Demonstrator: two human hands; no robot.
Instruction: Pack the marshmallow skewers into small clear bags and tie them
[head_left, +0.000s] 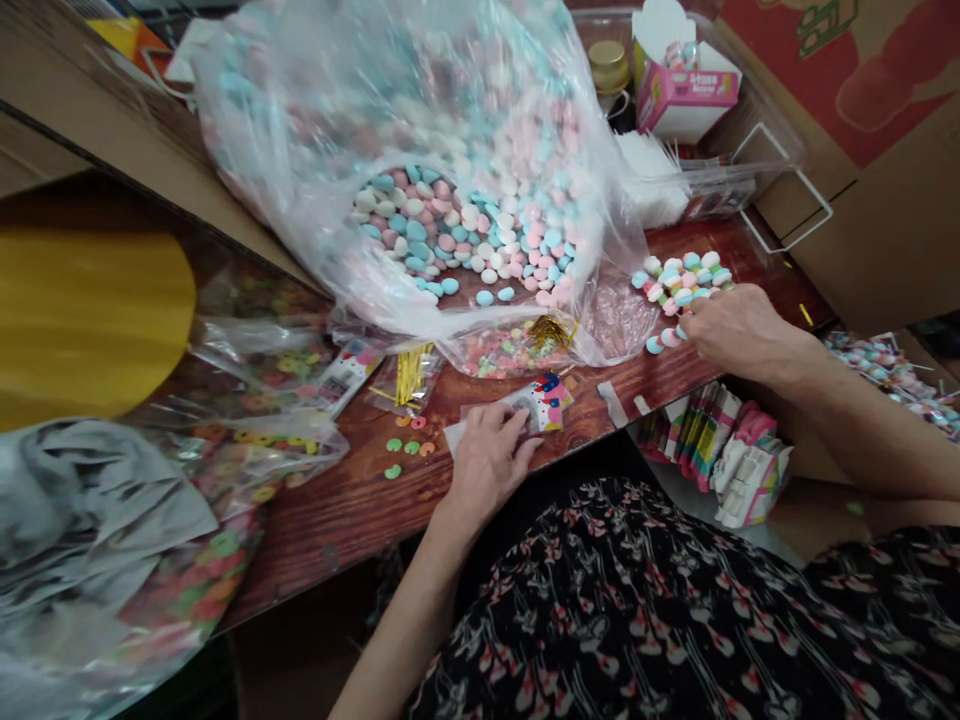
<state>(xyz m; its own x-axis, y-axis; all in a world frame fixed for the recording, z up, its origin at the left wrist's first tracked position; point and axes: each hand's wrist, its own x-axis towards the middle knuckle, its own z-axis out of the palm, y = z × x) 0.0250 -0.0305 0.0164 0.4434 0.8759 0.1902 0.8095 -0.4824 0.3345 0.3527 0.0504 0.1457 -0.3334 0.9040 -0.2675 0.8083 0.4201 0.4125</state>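
My left hand (487, 452) lies on a small clear packet with a colourful printed header (551, 400) near the table's front edge, its fingers spread over it and the thumb apart. My right hand (733, 325) is closed at a pile of candy strings (679, 280) in pink, white and blue at the right. A short row of candies (666, 340) sticks out beside its fingertips, which are partly hidden. Between and behind the hands, a big clear plastic bag (480, 215) gapes open, full of pastel candies. Several loose ring candies (410, 447) lie left of my left hand.
Gold twist ties (410, 376) lie in a small bag. At the left are bags of ring candies (217, 560) and a grey cloth (97, 510). A clear bin (780, 130) with a pink box (686, 100) stands back right. Folded packaging (720, 450) sits below the table edge.
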